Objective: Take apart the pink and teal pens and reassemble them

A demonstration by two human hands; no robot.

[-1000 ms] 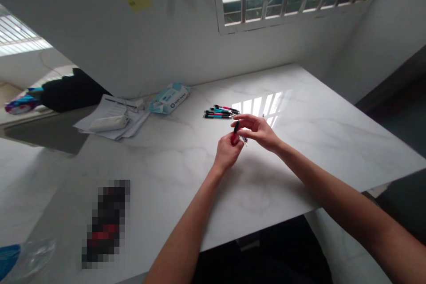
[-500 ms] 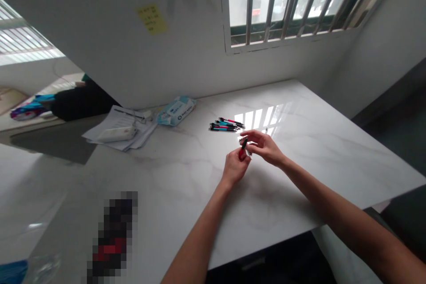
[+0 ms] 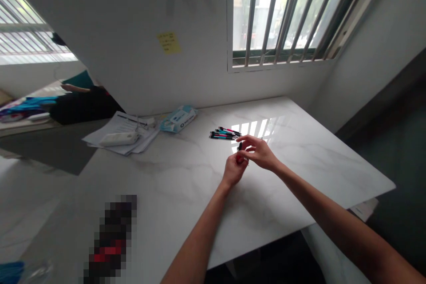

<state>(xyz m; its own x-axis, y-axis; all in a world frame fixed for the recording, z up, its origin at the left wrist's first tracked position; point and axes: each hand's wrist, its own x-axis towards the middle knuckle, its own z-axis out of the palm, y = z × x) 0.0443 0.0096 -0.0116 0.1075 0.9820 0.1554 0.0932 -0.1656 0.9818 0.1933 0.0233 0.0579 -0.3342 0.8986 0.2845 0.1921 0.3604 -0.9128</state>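
Note:
My left hand is closed around the red lower part of a red and black pen, held upright over the white marble table. My right hand pinches the pen's black upper end with thumb and fingertips. Just beyond both hands, several pens in black, blue and red lie side by side on the table.
A wet-wipes pack lies by the wall, with a stack of papers and a white case on top to its left. A blurred dark bottle stands at the near left. A barred window is above the table; a yellow note sticks to the wall.
The camera has tilted upward, so everything sits lower in the picture and more window shows. Both hands stay together on the same pen, with little movement over the table.

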